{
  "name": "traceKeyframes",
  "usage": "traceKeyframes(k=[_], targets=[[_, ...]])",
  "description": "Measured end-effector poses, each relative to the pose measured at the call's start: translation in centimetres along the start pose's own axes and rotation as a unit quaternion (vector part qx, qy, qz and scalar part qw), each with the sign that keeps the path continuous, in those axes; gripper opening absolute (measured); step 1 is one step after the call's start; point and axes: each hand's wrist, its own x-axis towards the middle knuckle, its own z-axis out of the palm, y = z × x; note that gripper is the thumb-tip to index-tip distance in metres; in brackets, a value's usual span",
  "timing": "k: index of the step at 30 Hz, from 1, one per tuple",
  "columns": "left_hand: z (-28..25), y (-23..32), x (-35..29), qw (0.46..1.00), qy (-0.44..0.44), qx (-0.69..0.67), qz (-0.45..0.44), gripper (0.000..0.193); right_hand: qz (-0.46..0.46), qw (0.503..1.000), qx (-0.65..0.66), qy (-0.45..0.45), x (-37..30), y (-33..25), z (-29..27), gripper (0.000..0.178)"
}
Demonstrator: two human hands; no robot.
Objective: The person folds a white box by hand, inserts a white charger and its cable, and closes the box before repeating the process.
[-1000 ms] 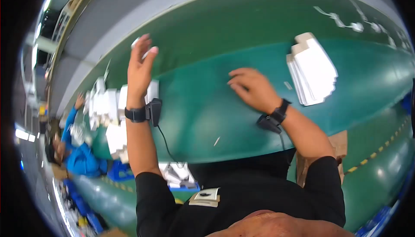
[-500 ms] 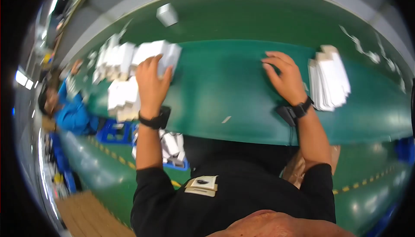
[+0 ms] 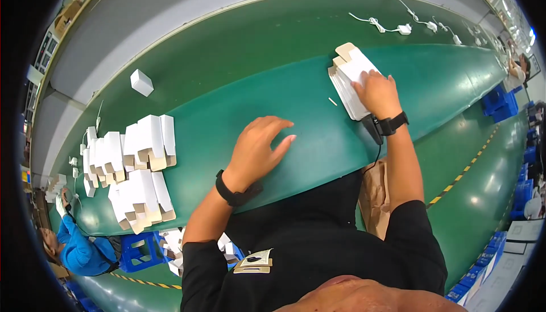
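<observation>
The right hand (image 3: 380, 93) is resting on the stack of flat white cartons (image 3: 348, 81), fingers slightly bent; whether it is gripping a carton cannot be told. The stack is lying on the green work surface (image 3: 310, 98), right of centre, its layers overlapping unevenly. The left hand (image 3: 257, 151) is hovering over that surface, half open and holding nothing. Caution: sideways pressure on the uneven layers could be causing them to slip or cling together. The black wrist device (image 3: 372, 128) is sitting close beside the stack, risking an accidental nudge.
</observation>
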Motion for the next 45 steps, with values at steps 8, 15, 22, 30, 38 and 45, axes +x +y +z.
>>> traceKeyframes(k=[8,15,22,30,38,45], targets=[[0.1,0.4,-1.3,0.916,0.035,-0.364,-0.161,0.06,-0.069,0.943,0.151,0.288,-4.9,-9.1,-6.5,0.017],[-1.3,-0.8,-4.2,0.793,0.106,-0.588,-0.116,0.104,-0.221,0.874,0.381,0.203,-11.2,-19.2,-8.1,0.026],[-3.2,-2.1,-8.8,0.793,-0.001,-0.596,-0.124,0.106,-0.167,0.777,0.607,-0.029,-8.3,-17.0,-9.1,0.027],[-3.0,-0.4,-10.3,0.797,-0.022,-0.589,-0.134,0.102,-0.33,0.707,0.458,-0.426,-2.8,-13.2,-8.9,0.037],[-3.8,0.4,-9.2,0.809,0.158,-0.554,-0.114,0.071,-0.186,0.562,0.794,-0.139,-6.4,-18.0,-7.2,0.048],[-3.0,-0.7,-9.9,0.847,0.202,-0.488,-0.062,0.043,-0.249,0.58,0.752,-0.187,-5.7,-18.3,-5.1,0.047]])
